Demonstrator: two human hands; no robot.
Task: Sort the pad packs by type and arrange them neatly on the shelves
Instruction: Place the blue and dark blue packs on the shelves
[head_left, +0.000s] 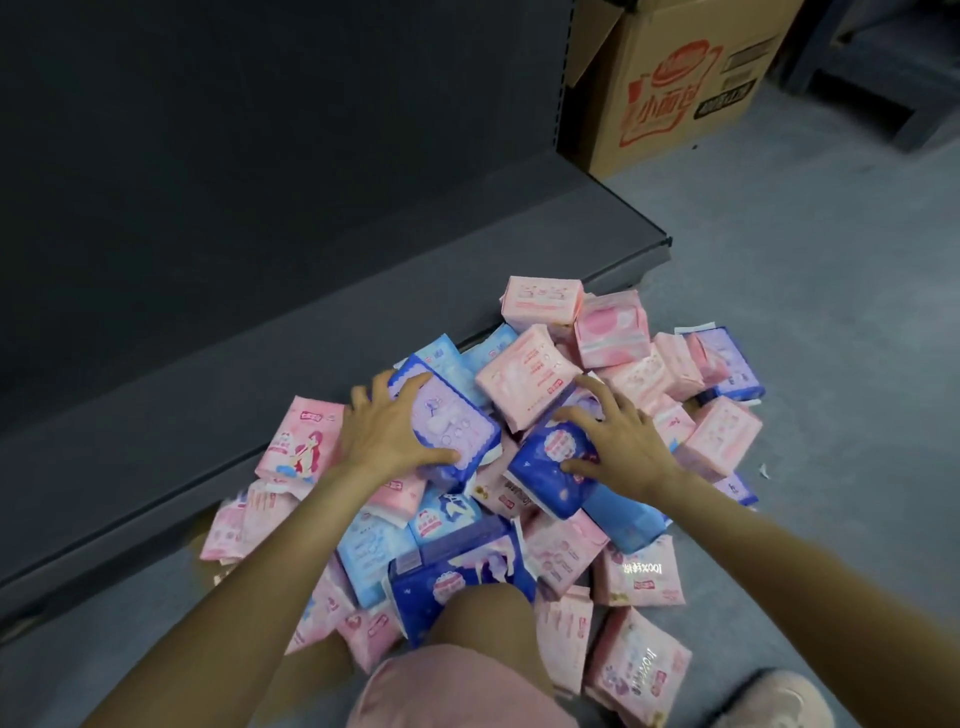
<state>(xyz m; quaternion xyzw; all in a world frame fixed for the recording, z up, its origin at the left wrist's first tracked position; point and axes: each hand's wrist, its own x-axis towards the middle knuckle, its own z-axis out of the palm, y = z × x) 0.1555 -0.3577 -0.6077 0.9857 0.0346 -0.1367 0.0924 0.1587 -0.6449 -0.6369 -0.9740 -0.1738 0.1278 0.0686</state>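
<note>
a: the pile of pad packs (519, 467) sits on the floor (805, 260) right against the bottom shelf (260, 374), which has nothing on it yet. left hand (387, 434) has its fingers wrapped round a purple-blue pack (457, 421), right hand (618, 441) grips a dark blue pack (550, 467).

b: i'd lift each one clear so the heap doesn't slide, and keep the blues together. looks like soft, glossy packs, mostly pink, some light blue.
</note>
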